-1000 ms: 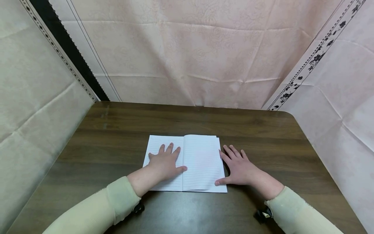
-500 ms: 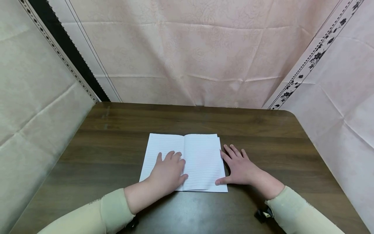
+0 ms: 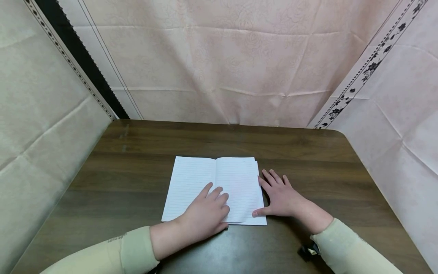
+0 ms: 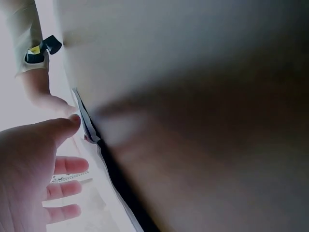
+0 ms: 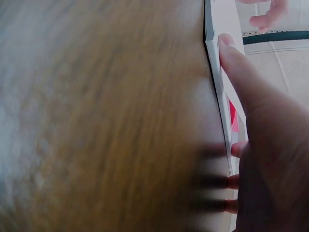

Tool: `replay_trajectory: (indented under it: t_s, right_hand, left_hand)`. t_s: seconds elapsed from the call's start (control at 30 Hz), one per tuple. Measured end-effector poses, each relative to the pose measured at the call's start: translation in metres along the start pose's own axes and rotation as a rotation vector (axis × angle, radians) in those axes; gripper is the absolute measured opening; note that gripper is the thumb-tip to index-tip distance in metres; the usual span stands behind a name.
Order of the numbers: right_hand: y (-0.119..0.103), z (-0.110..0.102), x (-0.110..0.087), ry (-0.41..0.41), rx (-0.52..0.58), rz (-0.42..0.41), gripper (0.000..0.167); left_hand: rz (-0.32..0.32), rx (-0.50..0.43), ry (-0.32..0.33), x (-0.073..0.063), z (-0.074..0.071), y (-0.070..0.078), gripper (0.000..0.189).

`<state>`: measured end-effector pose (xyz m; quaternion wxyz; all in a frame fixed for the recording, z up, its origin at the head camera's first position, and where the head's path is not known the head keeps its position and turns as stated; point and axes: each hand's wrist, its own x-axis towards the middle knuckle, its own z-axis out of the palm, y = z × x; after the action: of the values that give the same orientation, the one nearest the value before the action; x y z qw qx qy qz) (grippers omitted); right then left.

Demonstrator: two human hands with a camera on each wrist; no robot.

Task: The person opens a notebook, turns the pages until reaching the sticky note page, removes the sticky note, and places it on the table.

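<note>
An open lined notebook [image 3: 189, 182] lies flat with its fold running away from me. My left hand [image 3: 207, 213] is over its near edge, across the fold and the lower right page. In the left wrist view the left fingers [image 4: 67, 187] are spread and loosely extended, holding nothing, above the notebook's edge. My right hand [image 3: 282, 199] lies at the right edge with its fingers spread, the thumb resting on the lower right page. The right wrist view shows this thumb [image 5: 234, 58] on the page near the corner. A red patch [image 5: 233, 116] shows between the sheets.
The notebook is on a dark wood-grain table [image 3: 137, 167] with rounded far corners. Pale cloth hangs [image 3: 222, 68] behind it and on both sides. A dark wrist device [image 3: 308, 251] sits under the right sleeve cuff.
My left hand has slid from the left page rightward and toward me, over the fold to the near edge, uncovering the left page. The right hand has stayed in place.
</note>
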<state>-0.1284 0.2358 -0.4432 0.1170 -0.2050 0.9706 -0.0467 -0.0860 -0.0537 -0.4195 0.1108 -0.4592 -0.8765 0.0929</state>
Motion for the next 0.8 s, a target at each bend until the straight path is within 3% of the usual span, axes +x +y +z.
replay_trajectory:
  t_s: [0.23, 0.53, 0.8]
  right_hand:
    - [0.0005, 0.0011, 0.0003, -0.002, 0.007, 0.001, 0.129]
    - [0.0012, 0.0008, 0.0002, 0.003, 0.004, -0.005, 0.129]
    - [0.0046, -0.0086, -0.0010, -0.057, 0.023, -0.033, 0.130]
  left_hand:
    - [0.020, 0.033, 0.004, 0.0013, 0.0007, 0.0005, 0.034]
    - [0.000, 0.000, -0.015, 0.0026, -0.0018, -0.0011, 0.032]
    - [-0.003, -0.010, 0.018, 0.0024, 0.0000, -0.0006, 0.023]
